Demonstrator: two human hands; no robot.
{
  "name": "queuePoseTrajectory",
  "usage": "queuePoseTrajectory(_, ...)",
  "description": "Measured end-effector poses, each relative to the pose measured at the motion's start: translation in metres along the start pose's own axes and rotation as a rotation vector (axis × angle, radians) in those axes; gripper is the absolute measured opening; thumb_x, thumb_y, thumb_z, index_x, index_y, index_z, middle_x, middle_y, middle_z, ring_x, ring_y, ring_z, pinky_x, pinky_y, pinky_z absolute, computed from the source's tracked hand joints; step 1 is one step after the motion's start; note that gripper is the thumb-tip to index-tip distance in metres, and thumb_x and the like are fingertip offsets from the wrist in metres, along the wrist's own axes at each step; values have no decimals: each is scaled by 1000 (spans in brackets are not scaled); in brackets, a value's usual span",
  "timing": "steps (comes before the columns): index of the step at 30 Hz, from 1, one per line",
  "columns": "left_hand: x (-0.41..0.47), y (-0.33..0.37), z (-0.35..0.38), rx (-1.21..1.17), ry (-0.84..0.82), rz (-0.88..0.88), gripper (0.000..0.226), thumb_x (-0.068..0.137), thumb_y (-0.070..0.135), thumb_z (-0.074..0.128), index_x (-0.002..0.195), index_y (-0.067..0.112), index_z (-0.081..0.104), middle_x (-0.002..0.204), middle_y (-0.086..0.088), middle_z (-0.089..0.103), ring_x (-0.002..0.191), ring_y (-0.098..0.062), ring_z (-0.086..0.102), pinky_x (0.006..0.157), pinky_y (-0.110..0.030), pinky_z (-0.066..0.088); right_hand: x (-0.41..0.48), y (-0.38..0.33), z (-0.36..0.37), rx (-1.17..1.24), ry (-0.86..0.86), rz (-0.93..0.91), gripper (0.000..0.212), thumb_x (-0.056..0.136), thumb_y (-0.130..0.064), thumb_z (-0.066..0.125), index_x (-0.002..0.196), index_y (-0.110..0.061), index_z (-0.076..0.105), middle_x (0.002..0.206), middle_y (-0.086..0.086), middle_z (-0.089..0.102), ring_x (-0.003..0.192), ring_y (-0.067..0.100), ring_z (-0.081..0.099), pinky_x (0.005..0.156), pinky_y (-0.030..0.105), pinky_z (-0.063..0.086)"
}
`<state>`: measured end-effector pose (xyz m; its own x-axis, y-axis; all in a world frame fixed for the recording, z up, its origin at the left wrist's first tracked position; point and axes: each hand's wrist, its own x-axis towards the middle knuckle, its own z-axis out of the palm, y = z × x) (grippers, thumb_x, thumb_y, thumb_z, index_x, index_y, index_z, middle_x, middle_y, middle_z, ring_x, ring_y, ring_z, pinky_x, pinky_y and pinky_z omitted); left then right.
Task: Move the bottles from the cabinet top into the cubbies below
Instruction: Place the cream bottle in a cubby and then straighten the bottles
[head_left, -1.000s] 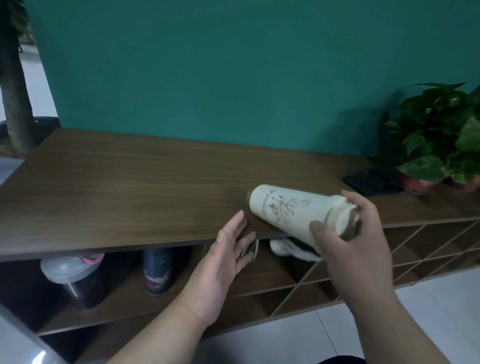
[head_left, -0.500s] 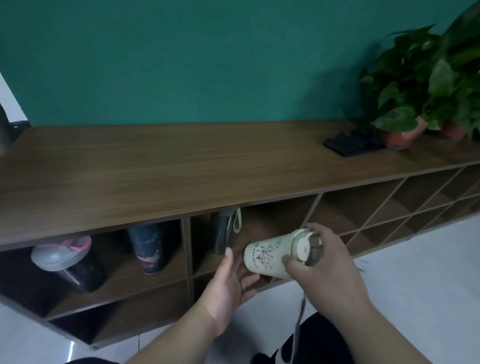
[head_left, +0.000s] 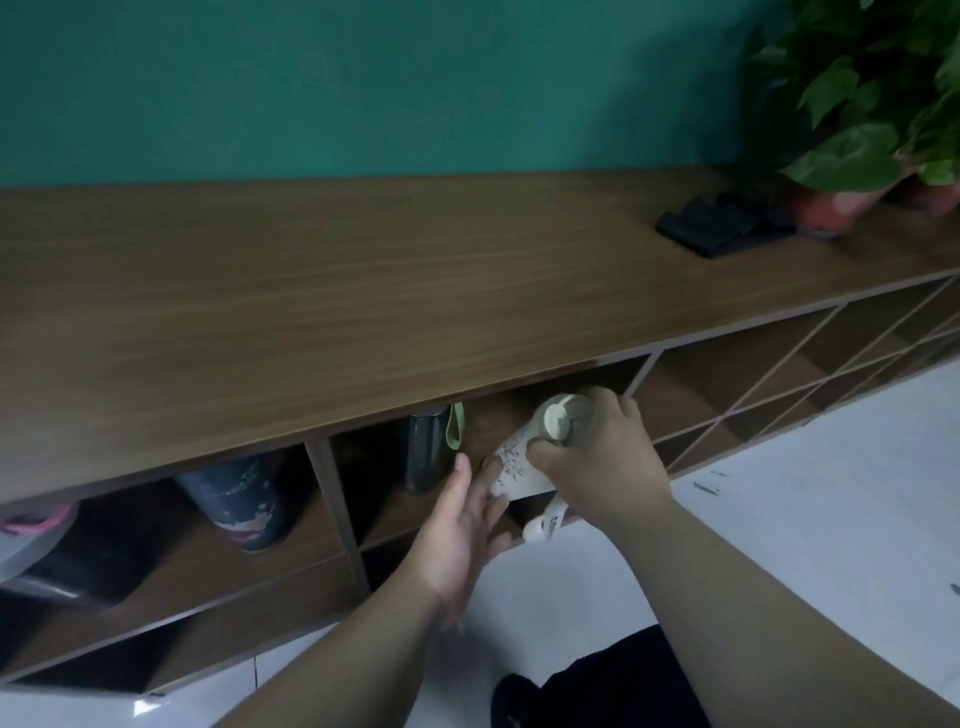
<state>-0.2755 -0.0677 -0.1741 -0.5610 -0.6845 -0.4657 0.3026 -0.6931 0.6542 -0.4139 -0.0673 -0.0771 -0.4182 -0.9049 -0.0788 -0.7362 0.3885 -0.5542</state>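
Right hand: right hand (head_left: 597, 457) clamps the cream bottle (head_left: 524, 457) near its lid end, fingers wrapped round the cap; a second ago it carried that bottle above the surface, now it is down at the cubby mouth.
Left hand: left hand (head_left: 462, 525) open, fingers spread, palm against the bottle's base side, grips nothing, only steadies; it was hovering at the surface edge before, now it is lower and touching.
Bottle position: tilted, lid up toward the person, base going into the middle cubby (head_left: 498, 415), partly past the shelf lip; its strap (head_left: 543, 522) hangs out over the front edge.
Neighbours: dark bottle with green loop (head_left: 428, 449) stands just beside it in the same cubby; blue patterned bottle (head_left: 241, 501) leans in the cubby to the left; grey-lidded shaker (head_left: 31, 545) further left.
Surface: cabinet top (head_left: 363, 291) shows no bottle now, only a black item (head_left: 722, 226) and potted plant (head_left: 852, 124) at the right end.
Meaning: likely last bottle, task almost done; it still needs standing upright and letting go.
Risk: may knock the dark bottle; strap could snag.
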Motion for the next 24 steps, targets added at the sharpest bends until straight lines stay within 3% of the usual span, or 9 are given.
queuePoseTrajectory(2, 7, 3, -1, -42, -17, -4, 81, 89, 78, 22, 156, 33, 30, 165, -2, 28, 125, -12, 53, 113, -40, 28, 9, -1, 8, -12, -12, 1, 62, 66, -48, 70, 118, -22, 47, 110, -4, 43, 104, 23, 57, 87, 42, 52)
queuePoseTrajectory(3, 10, 4, -1, -65, -26, -15, 81, 89, 79, 22, 155, 34, 30, 165, -2, 29, 139, -19, 43, 117, -41, 23, 13, -2, 12, -15, -17, 4, 61, 66, -47, 70, 116, -21, 48, 110, -3, 44, 104, 23, 56, 87, 42, 52)
queuePoseTrajectory(5, 16, 8, -1, -99, -14, -30, 81, 87, 80, 24, 155, 36, 31, 164, 1, 30, 151, -24, 24, 121, -44, 15, 21, -3, 17, -13, 0, -8, 59, 64, -48, 68, 113, -21, 50, 111, -2, 49, 106, 22, 54, 87, 42, 51)
queuePoseTrajectory(8, 26, 12, -4, -56, -14, 14, 83, 85, 81, 26, 154, 35, 32, 163, 6, 32, 151, -19, 25, 122, -43, 17, 36, -1, 26, -15, 26, -47, 52, 62, -48, 63, 105, -23, 51, 110, -3, 55, 111, 20, 49, 91, 42, 50)
queuePoseTrajectory(11, 33, 17, -6, -92, -40, 23, 80, 90, 78, 18, 155, 33, 31, 161, 6, 34, 152, -21, 22, 124, -46, 13, 54, 3, 38, -33, 65, -52, 63, 54, -56, 54, 107, -22, 54, 108, -4, 56, 108, 21, 47, 90, 42, 51)
queuePoseTrajectory(15, 39, 19, -10, -64, -89, 52, 74, 91, 71, 22, 153, 33, 35, 133, 22, 62, 143, -17, 40, 121, -47, 21, 70, 10, 51, -81, 81, -52, 61, 53, -57, 53, 99, -18, 59, 101, -4, 60, 104, 20, 48, 90, 39, 51)
queuePoseTrajectory(19, 42, 21, -11, -32, -74, 52, 71, 94, 69, 17, 153, 34, 33, 157, 17, 36, 143, -16, 39, 120, -46, 21, 80, 11, 58, -85, 76, -63, 57, 54, -58, 51, 93, -18, 61, 97, -3, 64, 105, 20, 51, 84, 37, 54)
queuePoseTrajectory(22, 46, 23, -9, -60, -97, 46, 71, 94, 70, 15, 153, 35, 33, 159, 15, 34, 147, -17, 32, 123, -46, 15, 82, 11, 59, -68, 85, -102, 28, 54, -53, 50, 62, -26, 45, 81, 2, 63, 90, 28, 57, 76, 31, 48)
queuePoseTrajectory(24, 49, 23, -7, -65, -96, 42, 71, 94, 71, 14, 152, 36, 34, 158, 15, 34, 148, -17, 31, 123, -46, 17, 84, 11, 59, -41, 94, -136, 26, 55, -50, 50, 52, -28, 37, 74, 4, 62, 80, 33, 59, 74, 30, 45)
